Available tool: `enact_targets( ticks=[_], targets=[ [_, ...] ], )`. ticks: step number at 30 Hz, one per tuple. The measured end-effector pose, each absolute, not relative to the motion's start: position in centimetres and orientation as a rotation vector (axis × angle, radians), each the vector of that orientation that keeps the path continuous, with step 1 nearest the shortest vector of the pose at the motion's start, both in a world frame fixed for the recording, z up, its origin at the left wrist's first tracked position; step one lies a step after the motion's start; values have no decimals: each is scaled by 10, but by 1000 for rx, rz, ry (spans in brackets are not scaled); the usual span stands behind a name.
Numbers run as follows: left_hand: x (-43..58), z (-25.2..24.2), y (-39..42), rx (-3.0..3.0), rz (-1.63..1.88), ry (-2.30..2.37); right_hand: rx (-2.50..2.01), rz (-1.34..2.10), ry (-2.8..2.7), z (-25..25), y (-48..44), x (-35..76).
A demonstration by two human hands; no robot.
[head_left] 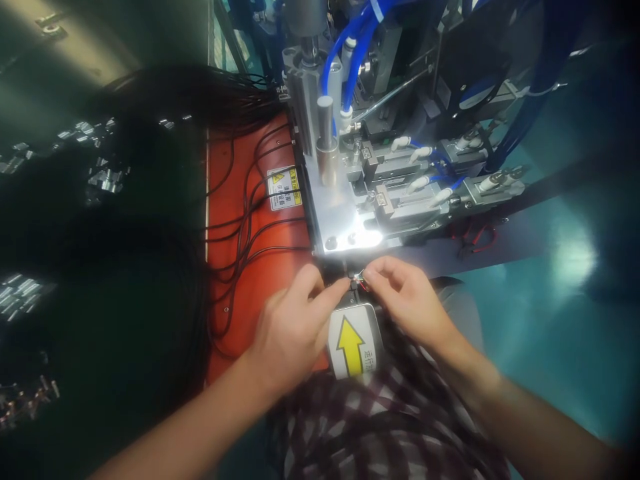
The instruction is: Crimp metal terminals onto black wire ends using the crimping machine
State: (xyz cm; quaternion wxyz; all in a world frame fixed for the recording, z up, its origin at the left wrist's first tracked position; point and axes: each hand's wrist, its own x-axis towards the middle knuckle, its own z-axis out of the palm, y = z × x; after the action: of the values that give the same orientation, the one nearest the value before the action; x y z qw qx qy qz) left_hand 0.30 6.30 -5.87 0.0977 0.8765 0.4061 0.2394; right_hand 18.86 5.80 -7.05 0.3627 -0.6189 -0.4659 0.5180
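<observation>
My right hand pinches the ends of thin coloured wires, red and green among them, between thumb and forefinger. My left hand comes in from the other side with its fingers curled and its thumb tip at the same wires; whatever lies in its grasp is hidden. Both sets of fingertips meet over a small dark fixture, just below the brightly lit metal block of a machine. Under the fixture sits a white plate with a yellow arrow.
Black cables run across the orange machine top, past a warning label. Pneumatic cylinders with blue hoses stand behind. Dark cable bundles with shiny metal ends lie at left. A checkered garment is close below.
</observation>
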Motion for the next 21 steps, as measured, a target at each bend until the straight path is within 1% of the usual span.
enact_targets(
  ticks=[9,15,21],
  targets=[
    [4,-56,63,2626,663,1203,-1608,1282,-1223,-73,55,187],
    [5,-56,63,2644,676,1190,-1587,1145,-1344,-75,53,188],
    [5,-57,63,2619,658,1212,-1557,1211,-1281,-76,53,187]
  ],
)
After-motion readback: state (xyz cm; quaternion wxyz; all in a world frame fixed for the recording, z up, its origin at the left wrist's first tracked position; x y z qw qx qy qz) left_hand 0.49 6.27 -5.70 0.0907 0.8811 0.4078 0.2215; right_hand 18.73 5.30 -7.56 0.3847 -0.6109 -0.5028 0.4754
